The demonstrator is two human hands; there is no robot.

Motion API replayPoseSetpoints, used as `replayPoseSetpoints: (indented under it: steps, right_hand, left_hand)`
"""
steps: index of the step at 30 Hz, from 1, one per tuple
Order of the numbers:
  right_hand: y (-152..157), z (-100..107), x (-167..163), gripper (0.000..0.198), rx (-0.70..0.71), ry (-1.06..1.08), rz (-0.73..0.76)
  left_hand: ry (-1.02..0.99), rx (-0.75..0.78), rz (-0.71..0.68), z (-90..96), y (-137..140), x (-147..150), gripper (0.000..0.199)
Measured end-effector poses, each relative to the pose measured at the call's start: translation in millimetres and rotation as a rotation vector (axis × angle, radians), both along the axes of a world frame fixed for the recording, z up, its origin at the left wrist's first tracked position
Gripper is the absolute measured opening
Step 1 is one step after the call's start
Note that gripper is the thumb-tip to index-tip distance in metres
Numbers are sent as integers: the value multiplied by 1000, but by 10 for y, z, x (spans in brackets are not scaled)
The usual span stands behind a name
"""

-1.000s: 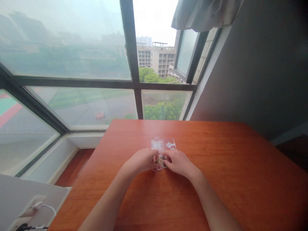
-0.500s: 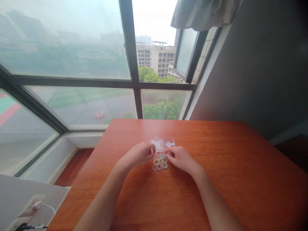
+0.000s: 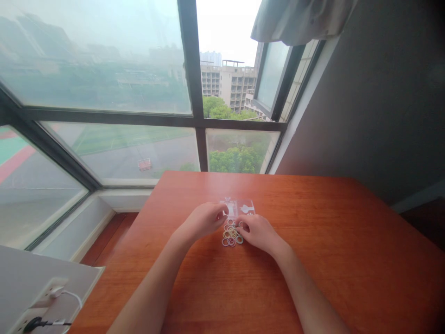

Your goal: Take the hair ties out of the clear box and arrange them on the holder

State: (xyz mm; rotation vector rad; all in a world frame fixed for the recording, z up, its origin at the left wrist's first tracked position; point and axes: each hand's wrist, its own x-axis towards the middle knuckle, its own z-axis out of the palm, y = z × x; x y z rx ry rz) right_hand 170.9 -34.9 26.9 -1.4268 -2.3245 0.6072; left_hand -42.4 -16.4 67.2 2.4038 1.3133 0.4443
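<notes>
A cluster of small pastel rings that look like hair ties [image 3: 229, 234] lies on the wooden table, in white, yellow, pink and grey-green. Just behind them is a clear plastic case [image 3: 247, 208], lying opened flat with pale shapes in it. My left hand [image 3: 206, 220] is over the case's left part, its thumb and fingers curled together; what they hold, if anything, is too small to make out. At the cluster's right edge my right hand [image 3: 259, 232] has its fingertips drawn together on the rings, partly covering them. Whether a ring is pinched there is hidden.
The reddish-brown table [image 3: 323, 241] reaches up to the window frame [image 3: 146, 118]. A grey curtain [image 3: 302, 21] hangs at the upper right, beside a dark wall [image 3: 365, 106]. Plugs with cords [image 3: 57, 292] sit in wall sockets at the lower left.
My right hand has moved slightly left and down over the right side of the rings. My left hand stays by the case, still curled. The whole view has shifted a little.
</notes>
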Motion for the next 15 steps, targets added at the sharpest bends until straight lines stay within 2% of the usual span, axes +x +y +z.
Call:
replayPoseSetpoints:
  steps: [8, 15]
  right_hand:
    - [7, -13, -13, 11, 3, -29, 2]
    - [48, 20, -19, 13, 58, 51, -75]
  left_hand:
    - [-1, 24, 13, -48, 17, -3, 14]
    - [-60, 29, 23, -55, 31, 8, 15]
